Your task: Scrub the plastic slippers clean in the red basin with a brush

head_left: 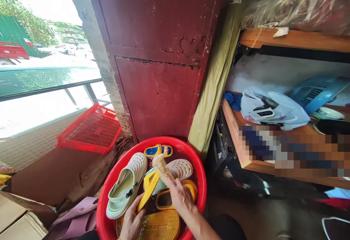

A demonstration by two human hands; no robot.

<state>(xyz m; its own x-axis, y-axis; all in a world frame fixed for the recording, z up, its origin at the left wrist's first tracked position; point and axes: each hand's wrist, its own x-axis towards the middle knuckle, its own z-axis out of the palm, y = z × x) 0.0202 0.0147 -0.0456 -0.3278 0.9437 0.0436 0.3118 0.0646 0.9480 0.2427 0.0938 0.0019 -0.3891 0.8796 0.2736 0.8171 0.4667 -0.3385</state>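
Observation:
A red basin [202, 181] holds several shoes. My left hand [133, 220] grips a small yellow slipper [150, 189] by its lower end, tilted above the basin. Wrapped round the handle of a pale brush [161, 167] is my right hand [182, 198], with the bristles at the slipper's upper part. To the left lies a whitish clog [136, 170] with a black-buttoned strap; another pale clog [182, 169] sits behind the brush. A blue and yellow slipper [153, 151] is at the back. Near the front lies a yellow sole [162, 225], face down.
A red plastic crate [94, 129] stands behind left. Purple slippers [79, 218] and a cardboard box [19, 214] are at the lower left. A dark red door [158, 94] rises behind the basin. On the right, a wooden shelf [247, 163] holds a plastic bag [273, 109] and a blue fan [317, 92].

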